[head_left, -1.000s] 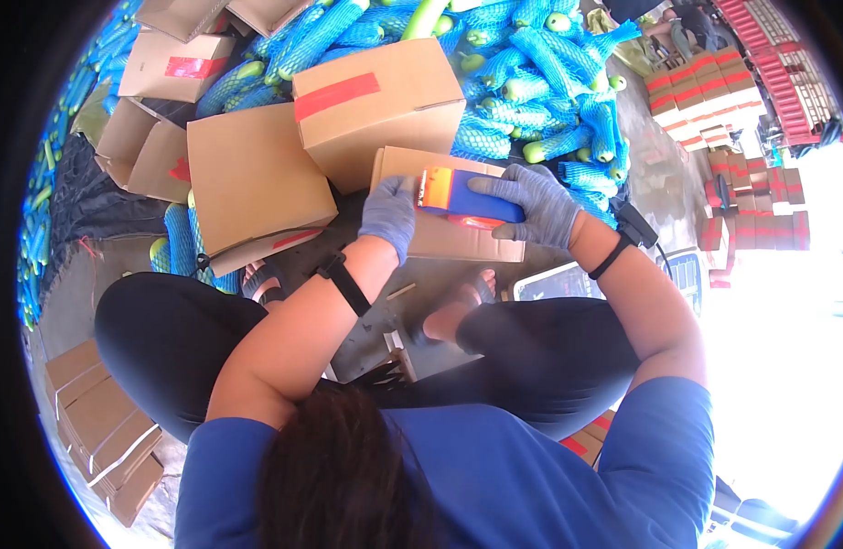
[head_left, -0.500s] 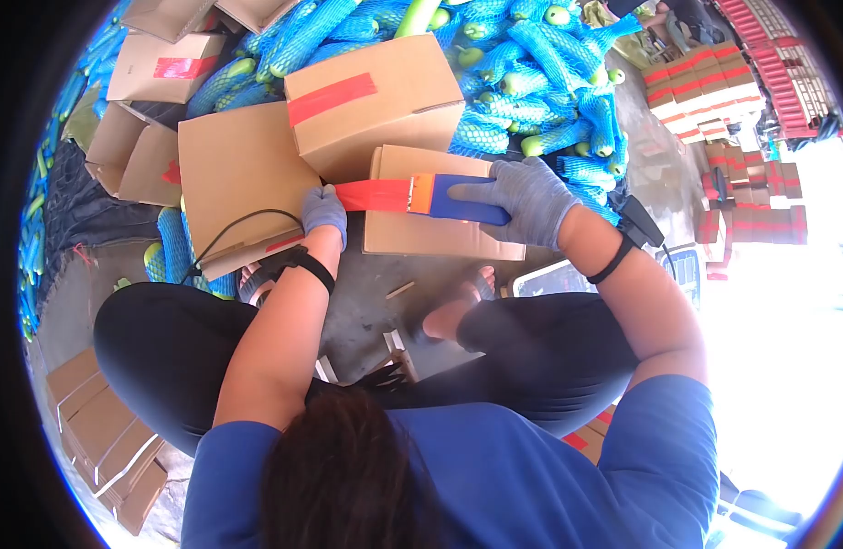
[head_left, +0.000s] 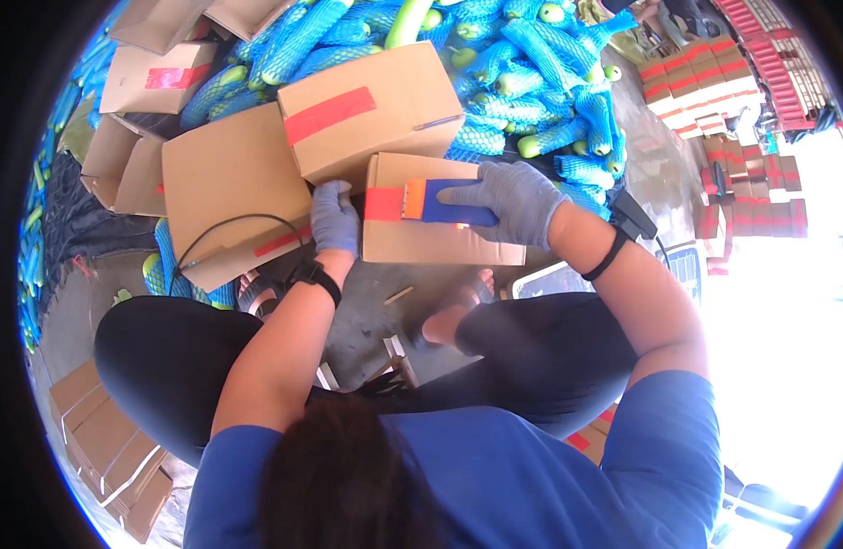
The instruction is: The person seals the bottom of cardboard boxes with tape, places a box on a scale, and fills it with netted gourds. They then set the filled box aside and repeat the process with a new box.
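Observation:
My right hand (head_left: pixel 522 203), in a grey glove, grips a blue and orange tape dispenser (head_left: pixel 458 202). The dispenser rests on a low cardboard box (head_left: pixel 444 249) in front of me. Red tape (head_left: pixel 385 204) lies across the box's left end, running up to the dispenser. Against that left end is my gloved left hand (head_left: pixel 335 220), its fingers stretched upward and nothing seen in them. Its palm side is hidden. Touching the low box from behind is a taped cardboard box (head_left: pixel 375 101). Another larger box (head_left: pixel 234 174) stands to the left of my left hand.
Green gourds in blue net sleeves (head_left: pixel 522 110) are heaped behind the boxes. Opened cartons (head_left: pixel 119 160) lie at the far left, and flattened cardboard (head_left: pixel 106 439) is by my left knee. Stacked taped boxes (head_left: pixel 705 82) stand at the back right. A black cable (head_left: pixel 229 220) crosses the larger box.
The red tape strip that stretched between my hands now lies on the low box. My left hand has moved down against the box's end. My right hand has shifted slightly left with the dispenser.

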Demonstrator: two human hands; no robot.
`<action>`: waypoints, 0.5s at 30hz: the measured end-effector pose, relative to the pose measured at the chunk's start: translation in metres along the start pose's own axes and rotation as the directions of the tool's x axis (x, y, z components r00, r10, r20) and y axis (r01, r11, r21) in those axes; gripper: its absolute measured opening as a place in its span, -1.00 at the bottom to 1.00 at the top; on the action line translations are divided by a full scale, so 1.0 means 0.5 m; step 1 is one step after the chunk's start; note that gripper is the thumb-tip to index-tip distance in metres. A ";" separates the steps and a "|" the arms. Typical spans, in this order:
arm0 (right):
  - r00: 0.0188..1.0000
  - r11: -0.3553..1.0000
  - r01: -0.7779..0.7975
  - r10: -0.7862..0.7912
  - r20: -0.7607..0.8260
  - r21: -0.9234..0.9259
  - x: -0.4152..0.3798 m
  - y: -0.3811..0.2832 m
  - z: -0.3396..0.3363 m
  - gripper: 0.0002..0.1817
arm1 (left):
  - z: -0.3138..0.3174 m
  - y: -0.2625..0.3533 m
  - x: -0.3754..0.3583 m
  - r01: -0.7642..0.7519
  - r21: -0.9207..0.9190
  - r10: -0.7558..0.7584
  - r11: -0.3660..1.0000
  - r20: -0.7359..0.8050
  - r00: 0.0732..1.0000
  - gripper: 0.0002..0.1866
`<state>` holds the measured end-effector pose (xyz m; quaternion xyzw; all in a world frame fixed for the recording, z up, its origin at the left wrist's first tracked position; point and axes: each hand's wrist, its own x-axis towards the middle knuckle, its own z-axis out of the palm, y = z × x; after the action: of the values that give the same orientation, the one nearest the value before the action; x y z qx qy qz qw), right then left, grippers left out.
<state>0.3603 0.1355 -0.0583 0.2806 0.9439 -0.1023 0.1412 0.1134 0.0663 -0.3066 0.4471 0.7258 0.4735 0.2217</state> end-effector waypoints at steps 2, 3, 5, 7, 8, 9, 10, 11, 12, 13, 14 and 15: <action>0.997 0.999 -0.036 0.037 0.069 -0.019 -0.003 -0.006 -0.010 -0.48 | -0.066 0.078 -0.011 -0.290 -0.033 0.292 0.956 0.074 0.954 -0.66; 0.997 0.999 -0.029 0.031 0.073 -0.027 -0.002 -0.006 -0.016 -0.48 | -0.069 0.109 -0.016 -0.495 0.004 0.486 0.869 0.189 0.854 -0.59; 0.998 0.998 0.006 -0.003 0.065 -0.056 -0.001 -0.008 -0.023 -0.47 | -0.067 0.149 -0.039 -0.690 0.016 0.651 0.723 0.318 0.689 -0.49; 0.999 0.999 0.037 -0.036 0.040 -0.021 0.002 0.009 -0.009 -0.43 | -0.069 0.169 -0.073 -0.713 0.358 0.505 0.603 0.519 0.689 -0.17; 0.997 0.997 0.079 -0.079 0.025 -0.001 0.001 0.009 -0.011 -0.39 | -0.068 0.173 -0.070 -0.727 0.349 0.512 0.592 0.534 0.673 -0.17; 0.998 0.998 0.062 -0.062 0.019 0.008 -0.006 0.007 -0.015 -0.39 | -0.069 0.174 -0.069 -0.710 0.340 0.468 0.617 0.566 0.678 -0.08; 0.995 0.999 0.032 -0.028 0.100 -0.031 -0.012 0.007 -0.027 -0.36 | -0.069 0.177 -0.068 -0.688 0.336 0.422 0.644 0.594 0.685 0.02; 0.984 0.997 0.005 0.009 0.179 -0.075 -0.019 0.008 -0.040 -0.34 | -0.070 0.181 -0.069 -0.696 0.327 0.430 0.639 0.598 0.676 0.02; 0.985 0.997 -0.012 0.025 0.170 -0.076 -0.035 0.026 -0.038 -0.34 | -0.073 0.185 -0.068 -0.701 0.353 0.397 0.619 0.629 0.668 0.01; 0.990 0.992 0.028 -0.011 0.141 -0.120 -0.064 0.054 -0.032 -0.34 | -0.076 0.189 -0.066 -0.707 0.377 0.363 0.599 0.658 0.659 -0.01; 0.992 0.984 0.068 -0.048 0.119 -0.164 -0.101 0.078 -0.029 -0.34 | -0.078 0.192 -0.065 -0.717 0.365 0.374 0.594 0.664 0.648 -0.01; 0.983 0.994 -0.013 0.032 0.182 -0.105 -0.145 0.097 -0.040 -0.37 | -0.077 0.193 -0.066 -0.720 0.378 0.372 0.582 0.664 0.649 -0.01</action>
<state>0.4414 0.1443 -0.0217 0.2730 0.9277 -0.0768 0.2429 0.1437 0.0336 -0.2072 0.8117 0.5657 0.1176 0.0851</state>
